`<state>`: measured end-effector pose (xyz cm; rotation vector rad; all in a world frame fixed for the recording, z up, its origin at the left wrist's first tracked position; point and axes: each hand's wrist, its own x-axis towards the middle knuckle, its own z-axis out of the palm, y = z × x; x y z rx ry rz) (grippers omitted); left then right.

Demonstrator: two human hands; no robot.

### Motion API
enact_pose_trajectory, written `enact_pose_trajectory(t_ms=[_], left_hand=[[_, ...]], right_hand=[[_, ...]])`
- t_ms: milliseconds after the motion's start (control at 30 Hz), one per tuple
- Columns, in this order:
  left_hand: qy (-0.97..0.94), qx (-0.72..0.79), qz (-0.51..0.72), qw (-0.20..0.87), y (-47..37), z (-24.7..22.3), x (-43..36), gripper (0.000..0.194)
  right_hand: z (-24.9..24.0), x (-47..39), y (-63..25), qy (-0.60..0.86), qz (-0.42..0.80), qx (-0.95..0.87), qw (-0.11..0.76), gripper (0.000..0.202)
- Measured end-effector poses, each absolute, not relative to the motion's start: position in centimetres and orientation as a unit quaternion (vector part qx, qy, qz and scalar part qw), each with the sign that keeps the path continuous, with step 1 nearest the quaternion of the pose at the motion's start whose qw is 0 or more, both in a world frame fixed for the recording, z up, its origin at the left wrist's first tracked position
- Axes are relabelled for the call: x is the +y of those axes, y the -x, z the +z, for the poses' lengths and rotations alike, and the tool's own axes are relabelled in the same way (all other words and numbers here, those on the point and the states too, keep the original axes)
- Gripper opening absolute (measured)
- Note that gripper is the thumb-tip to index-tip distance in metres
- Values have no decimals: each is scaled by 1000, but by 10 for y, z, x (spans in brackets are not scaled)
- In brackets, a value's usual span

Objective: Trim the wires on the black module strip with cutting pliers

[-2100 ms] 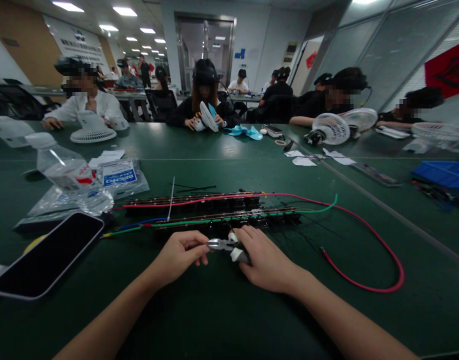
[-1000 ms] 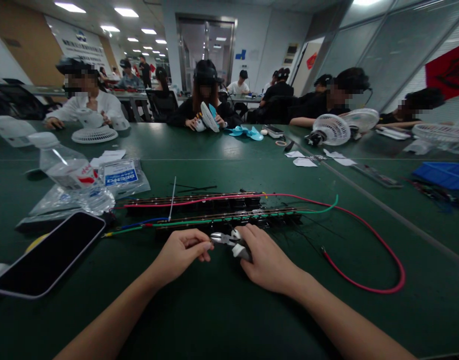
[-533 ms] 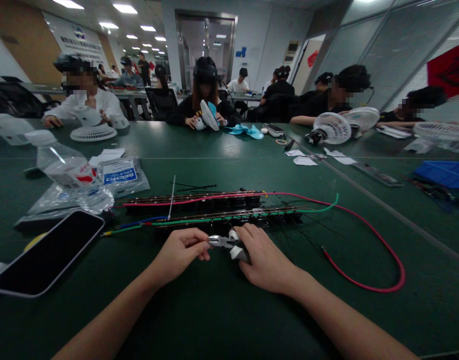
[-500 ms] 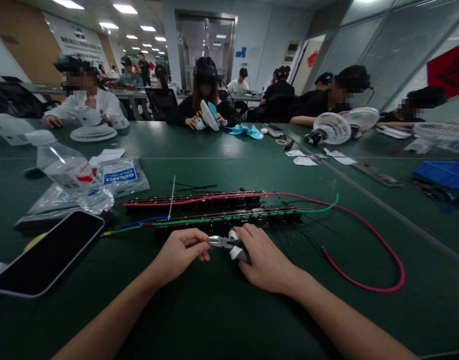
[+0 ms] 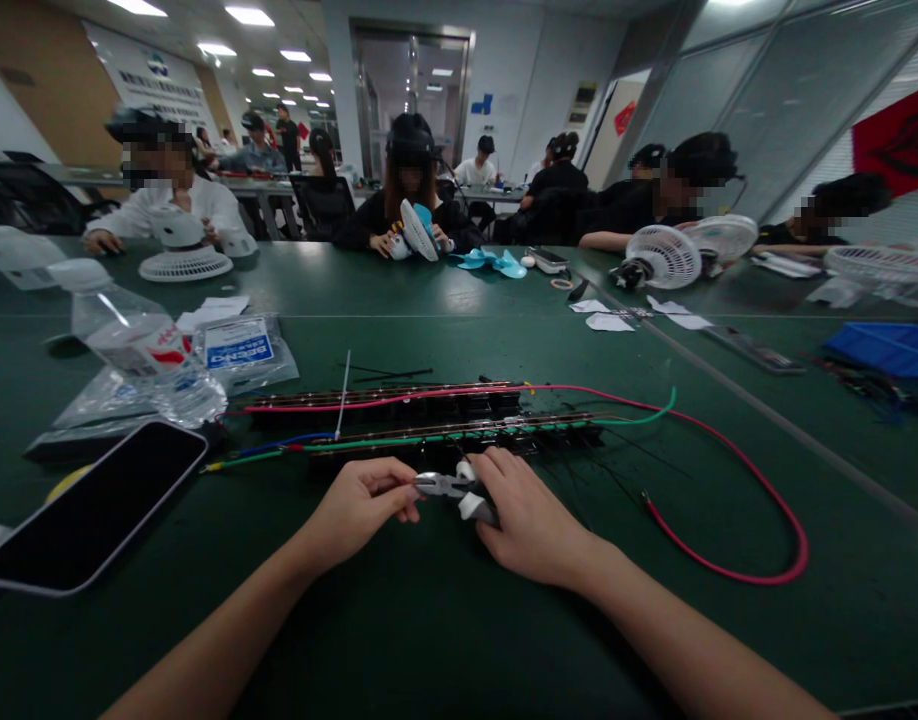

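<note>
Head view: right hand (image 5: 525, 518) wrapped round the handles of the pliers (image 5: 439, 485), just in front of the near black strip (image 5: 442, 456). Left hand (image 5: 360, 508) pinched shut at their tip; contents too small to tell. Pliers: probably rigid, fairly light; grip handles, clear of jaws.

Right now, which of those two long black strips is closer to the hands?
The front strip, just beyond the pliers, with the green wire along it. The back strip, farther off, carries the red wire.

Shiny metal-nosed pliers (image 5: 445, 486), clear plastic bottle (image 5: 133, 335), seemingly smooth tabletop (image 5: 436, 630)
</note>
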<state>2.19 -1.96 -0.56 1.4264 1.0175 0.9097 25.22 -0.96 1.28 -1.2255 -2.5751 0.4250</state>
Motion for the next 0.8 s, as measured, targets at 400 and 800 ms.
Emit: enact_pose_trajectory(t_ms=[400,800], left_hand=[[-603,431,378,555,-23,-6,-20,9],[-617,425,366,552,-21,-4,-20,11]], right_hand=[[9,-10,-253,419,125,-890,132,51],[9,-10,-251,418,102,-892,136,51]])
